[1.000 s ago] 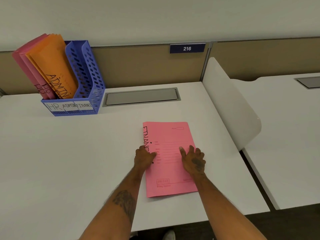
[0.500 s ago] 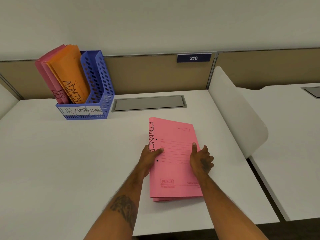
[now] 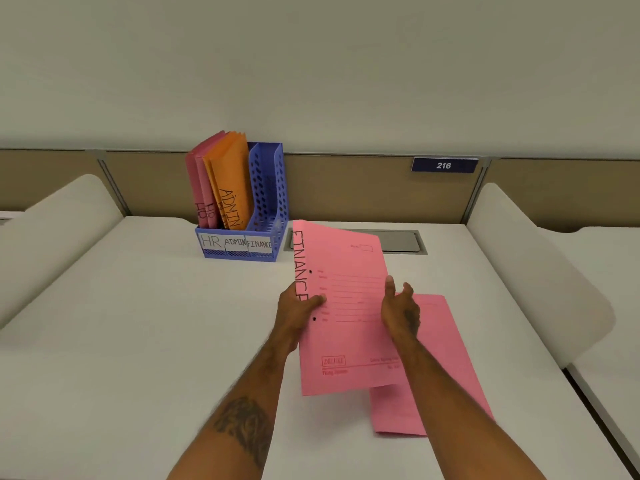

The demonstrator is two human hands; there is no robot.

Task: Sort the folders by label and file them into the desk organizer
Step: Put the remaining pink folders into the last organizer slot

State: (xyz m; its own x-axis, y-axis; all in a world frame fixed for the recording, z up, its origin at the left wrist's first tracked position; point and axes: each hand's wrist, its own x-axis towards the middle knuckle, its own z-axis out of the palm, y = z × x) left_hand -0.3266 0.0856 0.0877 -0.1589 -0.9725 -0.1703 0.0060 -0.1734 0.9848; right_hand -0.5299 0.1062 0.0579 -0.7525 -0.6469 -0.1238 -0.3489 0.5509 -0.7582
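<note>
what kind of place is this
Most likely an open-plan office workstation. The white desk backs onto a low tan partition carrying a number plate that reads 216, and a blue organizer has slots labelled HR, ADMIN and FINANCE.

FINANCE folder (image 3: 346, 327) held up; second folder (image 3: 394, 410) flat.

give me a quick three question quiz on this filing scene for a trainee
1. True or false: the FINANCE slot of the blue organizer holds no folder.
2. Which word is on the lifted folder gripped by the left hand and right hand? A HR, B ADMIN, C FINANCE.
3. Fill in: a second pink folder lies flat on the ___.
Key: 1 true; 2 C; 3 desk.
</note>
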